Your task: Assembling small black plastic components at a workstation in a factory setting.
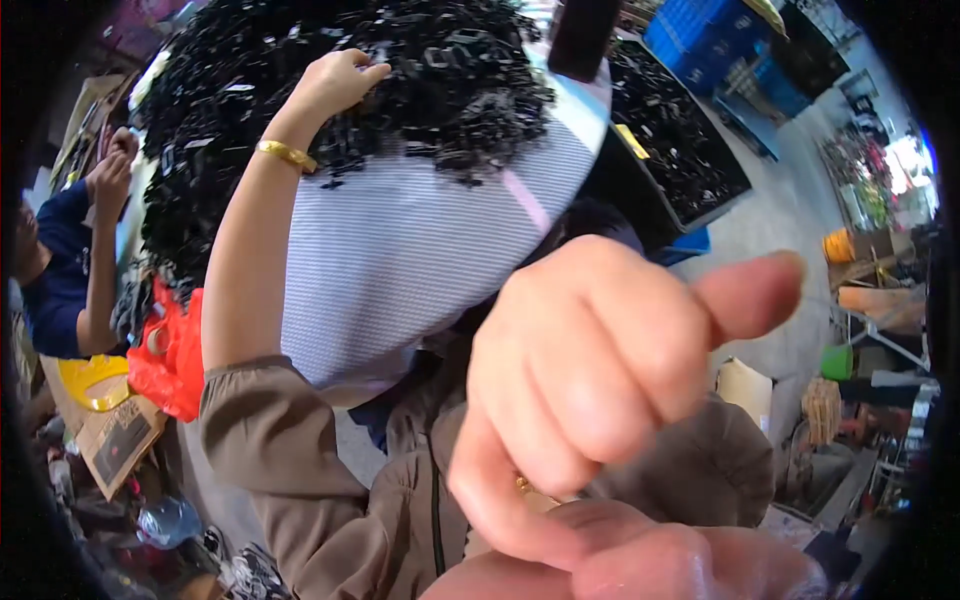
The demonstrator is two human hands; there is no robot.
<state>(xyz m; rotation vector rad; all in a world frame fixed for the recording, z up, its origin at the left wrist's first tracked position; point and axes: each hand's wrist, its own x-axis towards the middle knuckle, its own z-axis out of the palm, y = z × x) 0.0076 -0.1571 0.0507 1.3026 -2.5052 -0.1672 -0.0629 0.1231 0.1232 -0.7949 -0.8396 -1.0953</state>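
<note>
My left hand (pixel 345 82), with a gold bangle (pixel 287 156) at the wrist, reaches over a large heap of small black parts (pixel 440 95). Its fingers are drawn together at the heap; whatever they pinch cannot be made out against the black. The heap lies on a grey-and-white striped cloth surface (pixel 390 255). Large and close in front of me is my right hand (pixel 590 360), raised well above the surface. Most of its fingers curl into a fist while one points out to the right. Nothing shows in it, though its palm side is hidden.
Across the left side another person's hands (pixel 112 170) are raised by the heap. Below them are a red plastic bag (pixel 170 350) and a cardboard box (pixel 120 440). A black tray of similar parts (pixel 680 140) stands right, with blue crates (pixel 710 40) behind. A dark upright slab (pixel 583 38) stands at the cloth's far edge.
</note>
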